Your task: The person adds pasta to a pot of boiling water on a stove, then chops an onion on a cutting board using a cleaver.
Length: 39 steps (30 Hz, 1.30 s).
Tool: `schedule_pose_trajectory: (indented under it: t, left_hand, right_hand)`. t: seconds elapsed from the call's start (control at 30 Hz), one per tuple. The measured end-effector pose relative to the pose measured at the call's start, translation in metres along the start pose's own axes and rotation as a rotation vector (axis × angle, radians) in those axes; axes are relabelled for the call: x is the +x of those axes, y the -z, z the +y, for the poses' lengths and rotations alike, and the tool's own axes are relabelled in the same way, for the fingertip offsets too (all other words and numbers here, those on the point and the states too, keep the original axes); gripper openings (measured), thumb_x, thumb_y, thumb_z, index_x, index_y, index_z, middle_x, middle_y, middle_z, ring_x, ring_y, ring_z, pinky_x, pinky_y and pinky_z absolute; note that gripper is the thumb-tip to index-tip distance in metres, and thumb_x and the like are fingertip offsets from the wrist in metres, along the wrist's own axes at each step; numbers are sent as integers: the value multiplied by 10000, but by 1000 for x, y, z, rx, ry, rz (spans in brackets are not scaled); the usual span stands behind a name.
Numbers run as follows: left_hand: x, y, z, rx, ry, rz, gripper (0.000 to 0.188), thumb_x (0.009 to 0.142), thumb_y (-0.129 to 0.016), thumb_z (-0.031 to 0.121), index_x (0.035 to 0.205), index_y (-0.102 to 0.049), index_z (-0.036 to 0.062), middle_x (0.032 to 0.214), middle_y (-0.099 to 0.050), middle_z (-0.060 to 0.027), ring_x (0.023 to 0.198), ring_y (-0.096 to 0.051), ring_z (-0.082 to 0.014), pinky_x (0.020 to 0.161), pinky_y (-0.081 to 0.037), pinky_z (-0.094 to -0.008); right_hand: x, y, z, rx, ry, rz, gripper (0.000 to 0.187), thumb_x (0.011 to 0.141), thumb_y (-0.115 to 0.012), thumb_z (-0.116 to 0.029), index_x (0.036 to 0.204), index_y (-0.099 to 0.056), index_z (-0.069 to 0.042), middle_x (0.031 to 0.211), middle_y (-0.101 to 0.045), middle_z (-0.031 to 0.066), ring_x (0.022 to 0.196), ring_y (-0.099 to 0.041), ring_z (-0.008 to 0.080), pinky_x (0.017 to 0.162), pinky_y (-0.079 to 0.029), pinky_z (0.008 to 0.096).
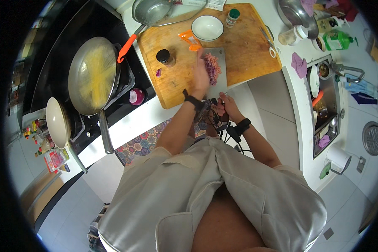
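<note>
Left hand (200, 75) lay flat beside chopped onion (212, 67) on cleaver (217, 71) | right hand (225, 106) gripped handle, mostly hidden.

Bright even indoor light, soft shadows, strong fisheye bending, dark rim

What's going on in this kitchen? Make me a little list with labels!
Place: kitchen counter beside a black stove
Left hand: flat against the chopped red onion on the cleaver blade
Right hand: holding the cleaver's handle
Underneath: wooden cutting board
On the board: white bowl, dark-lidded jar, scissors
On the stove: frying pan with yellow food
By the pan: half red onion
Wrists: black straps on both
</note>
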State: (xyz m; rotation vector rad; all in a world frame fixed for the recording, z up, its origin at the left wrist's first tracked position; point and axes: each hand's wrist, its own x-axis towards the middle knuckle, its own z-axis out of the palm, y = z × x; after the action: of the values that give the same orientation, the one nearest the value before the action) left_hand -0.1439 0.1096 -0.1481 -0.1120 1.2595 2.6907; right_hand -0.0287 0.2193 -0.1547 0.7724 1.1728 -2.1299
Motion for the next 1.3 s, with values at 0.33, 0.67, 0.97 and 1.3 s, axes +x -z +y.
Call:
schedule_pose_trajectory:
  t: [0.33, 0.67, 0.97, 1.3]
  left_hand:
    - [-3, 43, 1, 690, -374, 142, 494, 920, -264, 327, 1270, -314, -17, 1314, -338, -154, 1236, -292, -247, 1031, -176, -326]
    - [3, 24, 8, -114, -136, 21, 557, 911, -320, 356, 1307, -205, -18, 1354, -252, -189, 1268, -235, -255, 1055, -135, -344]
    - [-37, 45, 21, 207, -188, -35, 533, 912, -337, 328, 1308, -198, 0, 1335, -278, -187, 1265, -242, -265, 1057, -141, -347]
    - [-33, 22, -27, 167, -300, 15, 541, 892, -384, 338, 1279, -214, 1, 1337, -255, -209, 1268, -229, -281, 1054, -129, -362]
  right_hand:
    - [-2, 10, 17, -29, 35, 45, 361, 858, -484, -422, 723, -414, -94, 496, -350, -10, 381, -335, 93, 359, -307, 237]
    - [2, -4, 28, 46, 41, 15, 337, 875, -467, -376, 702, -420, -90, 488, -362, -4, 374, -357, 102, 351, -319, 248]
    - [-2, -4, 29, 125, 22, 4, 355, 859, -480, -418, 713, -413, -102, 492, -354, -14, 377, -344, 87, 359, -319, 233]
    - [6, -9, 41, 50, 100, 46, 374, 864, -463, -419, 694, -413, -89, 479, -353, -5, 375, -351, 101, 370, -332, 243]
